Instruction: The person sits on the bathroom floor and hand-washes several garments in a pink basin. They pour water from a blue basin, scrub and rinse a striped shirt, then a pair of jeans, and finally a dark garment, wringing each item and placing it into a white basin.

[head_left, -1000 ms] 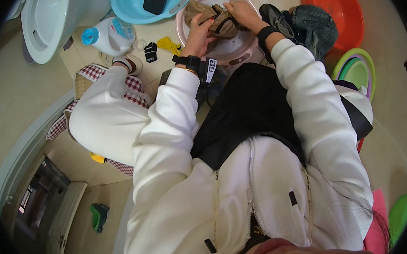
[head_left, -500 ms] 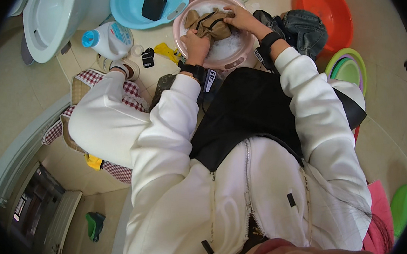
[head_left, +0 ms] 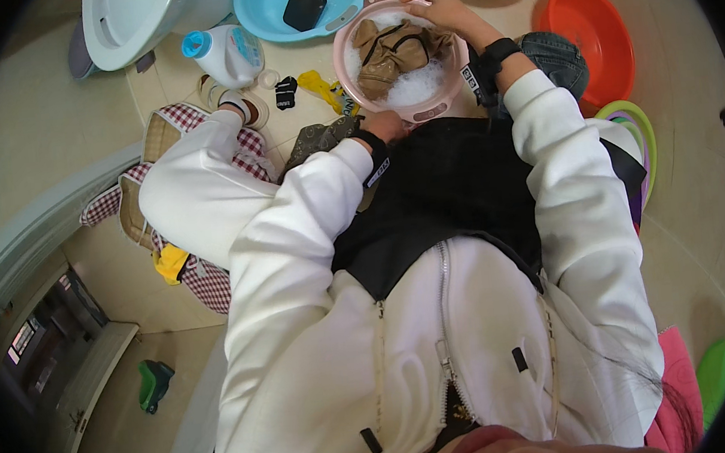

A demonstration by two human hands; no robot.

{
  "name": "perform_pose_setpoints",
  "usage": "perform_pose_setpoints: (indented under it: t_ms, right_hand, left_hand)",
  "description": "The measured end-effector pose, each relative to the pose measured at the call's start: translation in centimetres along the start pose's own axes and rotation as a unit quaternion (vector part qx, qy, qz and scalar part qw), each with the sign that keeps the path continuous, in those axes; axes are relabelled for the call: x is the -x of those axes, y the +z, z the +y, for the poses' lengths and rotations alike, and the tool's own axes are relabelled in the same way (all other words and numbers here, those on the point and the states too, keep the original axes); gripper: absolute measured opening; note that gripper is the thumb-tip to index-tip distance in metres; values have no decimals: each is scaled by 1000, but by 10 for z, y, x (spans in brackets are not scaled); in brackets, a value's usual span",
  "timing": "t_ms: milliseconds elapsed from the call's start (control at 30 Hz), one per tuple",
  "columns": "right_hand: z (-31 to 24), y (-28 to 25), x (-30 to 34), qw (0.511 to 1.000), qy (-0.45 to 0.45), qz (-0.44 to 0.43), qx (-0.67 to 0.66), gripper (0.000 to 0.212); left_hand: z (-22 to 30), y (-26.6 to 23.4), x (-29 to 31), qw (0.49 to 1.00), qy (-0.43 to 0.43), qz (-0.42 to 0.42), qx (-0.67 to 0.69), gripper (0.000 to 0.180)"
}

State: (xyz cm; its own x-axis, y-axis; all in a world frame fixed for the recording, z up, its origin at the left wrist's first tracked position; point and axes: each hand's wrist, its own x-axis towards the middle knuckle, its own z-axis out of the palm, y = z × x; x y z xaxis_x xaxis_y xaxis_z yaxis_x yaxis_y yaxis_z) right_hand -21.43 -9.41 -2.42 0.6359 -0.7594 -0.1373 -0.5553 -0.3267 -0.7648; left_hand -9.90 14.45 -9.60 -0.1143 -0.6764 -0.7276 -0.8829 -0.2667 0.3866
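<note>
Brown cloth [head_left: 399, 55], crumpled & wet-looking, w/ narrow black bands curving across its folds; it's bunched in the pink basin [head_left: 343, 66], nearer the far side, tone going from lt. tan on the raised folds to darker brown in the creases; white suds [head_left: 419, 88] ring it, thickest on the near side; R hand [head_left: 447, 10] is at the basin's far rim, fingers bent over the edge, can't tell if it's gripping; L hand [head_left: 385, 124] is low by the near rim, fingers mostly out of sight, so open/closed can't be told; neither hand is on the cloth; blue basin [head_left: 351, 22] w/ black scoop-like tool [head_left: 304, 7] just beyond, to the L.
</note>
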Motion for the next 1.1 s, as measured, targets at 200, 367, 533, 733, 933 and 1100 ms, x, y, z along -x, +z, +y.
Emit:
perform_pose_setpoints:
  t_ms: [200,367,533,733,933,1100]
  right_hand:
    - [13,-14,-3,1000,23,4,9,31]
    - [16,-19,0,993,108,-9,-38,28]
    - [13,-2,6,967,219,-50,-122,24]
    - [31,39,2,975,181,-40,-123,30]
    - [57,68,9,981,149,117,27,50]
    - [65,99,29,967,145,130,162,54]
  left_hand:
    - [-27,48,-31,984,121,-85,99,41]
    - [-20,15,-10,998,-5,-11,66,54]
    - [-50,-65,49,989,3,-72,-126,28]
    - [-119,-72,104,965,51,-124,-226,21]
    - [-52,-14,75,931,134,52,-336,15]
    - [12,-24,7,973,43,228,17,25]
